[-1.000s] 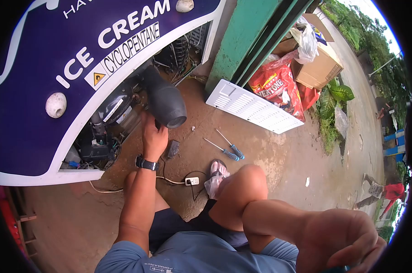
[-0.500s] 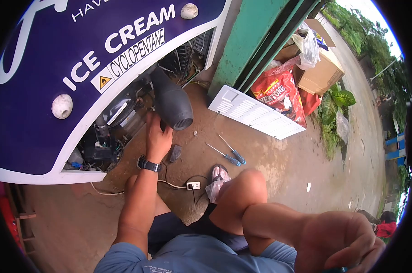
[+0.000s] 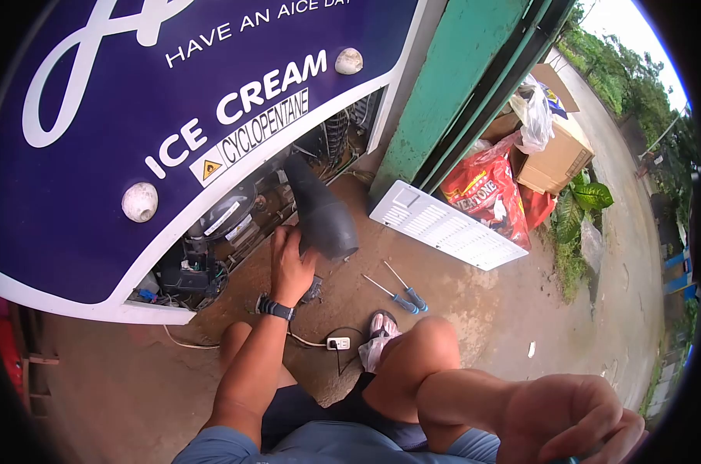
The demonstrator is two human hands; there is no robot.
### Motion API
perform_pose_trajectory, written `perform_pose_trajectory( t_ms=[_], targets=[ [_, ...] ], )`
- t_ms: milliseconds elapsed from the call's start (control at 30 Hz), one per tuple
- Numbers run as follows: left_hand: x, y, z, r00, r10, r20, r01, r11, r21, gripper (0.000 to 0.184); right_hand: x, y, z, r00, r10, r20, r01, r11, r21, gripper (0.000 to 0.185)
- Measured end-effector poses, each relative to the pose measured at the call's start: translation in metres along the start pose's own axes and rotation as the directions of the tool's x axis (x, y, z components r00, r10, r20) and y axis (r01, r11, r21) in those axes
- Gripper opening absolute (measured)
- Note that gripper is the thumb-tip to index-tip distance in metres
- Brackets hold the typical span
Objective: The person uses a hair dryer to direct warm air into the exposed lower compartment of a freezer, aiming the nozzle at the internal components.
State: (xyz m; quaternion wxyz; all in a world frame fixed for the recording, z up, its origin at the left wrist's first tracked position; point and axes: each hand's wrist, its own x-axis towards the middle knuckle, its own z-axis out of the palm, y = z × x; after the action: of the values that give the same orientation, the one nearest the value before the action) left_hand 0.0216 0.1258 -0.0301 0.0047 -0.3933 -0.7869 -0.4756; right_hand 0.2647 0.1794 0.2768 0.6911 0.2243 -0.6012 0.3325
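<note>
My left hand (image 3: 292, 267) is wrapped round the handle of a black hair dryer (image 3: 319, 213), hiding most of that handle. The dryer's narrow front end points into the open lower bay of a purple and white ice cream freezer (image 3: 64, 232). Inside the bay are a black compressor (image 3: 230, 207), copper-coloured pipes and wires. My right hand (image 3: 567, 417) is closed over by my right knee, at the lower right. A sliver of something blue shows under its fingers, too little to name.
Two blue-handled screwdrivers (image 3: 408, 298) lie on the floor. A white slotted panel (image 3: 447, 228) leans near the green post (image 3: 416, 116). Beside it are a red bag (image 3: 486, 189) and a cardboard box (image 3: 555, 155). A white socket (image 3: 338, 343) with a cord sits near my foot.
The view has shifted, so the scene sits lower and further right. My left hand has tilted the hair dryer, and its rear grille has turned away from view. The right hand stays closed.
</note>
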Motion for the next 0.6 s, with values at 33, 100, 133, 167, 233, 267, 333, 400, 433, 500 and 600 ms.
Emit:
perform_pose_trajectory(
  t_ms=[33, 100, 133, 167, 233, 267, 333, 400, 433, 500, 600],
  targets=[
    [0.0, 0.001, 0.0, 1.0, -0.004, -0.006, 0.004, 1.0, -0.008, 0.041, 0.0, 0.0, 0.0, 1.0, 0.004, 0.007, -0.004, 1.0, -0.017, 0.019],
    [0.0, 0.001, 0.003, 1.0, -0.006, -0.006, 0.006, 1.0, -0.022, 0.041, 0.0, 0.001, -0.001, 1.0, -0.008, 0.001, 0.008, 1.0, -0.003, 0.02],
    [-0.001, 0.0, 0.003, 1.0, -0.01, -0.009, 0.01, 1.0, -0.024, 0.041, -0.001, 0.001, -0.001, 1.0, -0.02, -0.008, 0.02, 1.0, 0.016, 0.02],
    [-0.002, -0.001, 0.003, 1.0, -0.015, -0.013, 0.014, 1.0, -0.024, 0.041, -0.001, 0.0, -0.001, 1.0, -0.018, -0.008, 0.018, 1.0, 0.013, 0.02],
    [-0.003, -0.003, 0.003, 1.0, -0.018, -0.012, 0.018, 0.999, -0.031, 0.04, -0.001, -0.002, 0.0, 1.0, -0.01, 0.009, 0.01, 1.0, -0.006, 0.02],
    [-0.003, -0.003, 0.004, 1.0, -0.021, -0.014, 0.021, 0.999, -0.037, 0.04, 0.0, -0.003, 0.0, 1.0, -0.009, 0.009, 0.009, 1.0, -0.009, 0.02],
    [-0.003, -0.001, 0.003, 0.999, -0.027, -0.016, 0.027, 0.999, -0.043, 0.04, 0.0, -0.007, -0.001, 0.999, 0.013, 0.034, -0.012, 0.999, -0.036, 0.02],
    [-0.004, -0.001, 0.001, 0.999, -0.034, -0.02, 0.033, 0.998, -0.046, 0.04, 0.001, -0.013, -0.004, 0.998, 0.031, 0.052, -0.029, 0.999, -0.039, 0.02],
    [-0.005, -0.002, 0.0, 0.999, -0.032, -0.02, 0.031, 0.999, -0.04, 0.038, 0.001, -0.015, -0.005, 0.996, 0.048, 0.07, -0.045, 0.998, -0.039, 0.02],
    [-0.007, -0.002, -0.002, 0.999, -0.03, -0.016, 0.029, 0.999, -0.033, 0.037, -0.001, -0.015, -0.005, 0.998, 0.016, 0.056, -0.014, 0.999, -0.05, 0.02],
    [-0.01, -0.001, -0.006, 0.997, -0.071, -0.016, 0.07, 0.995, -0.066, 0.034, -0.001, -0.013, -0.004, 0.979, -0.159, -0.126, 0.147, 0.984, -0.096, 0.014]
  ],
)
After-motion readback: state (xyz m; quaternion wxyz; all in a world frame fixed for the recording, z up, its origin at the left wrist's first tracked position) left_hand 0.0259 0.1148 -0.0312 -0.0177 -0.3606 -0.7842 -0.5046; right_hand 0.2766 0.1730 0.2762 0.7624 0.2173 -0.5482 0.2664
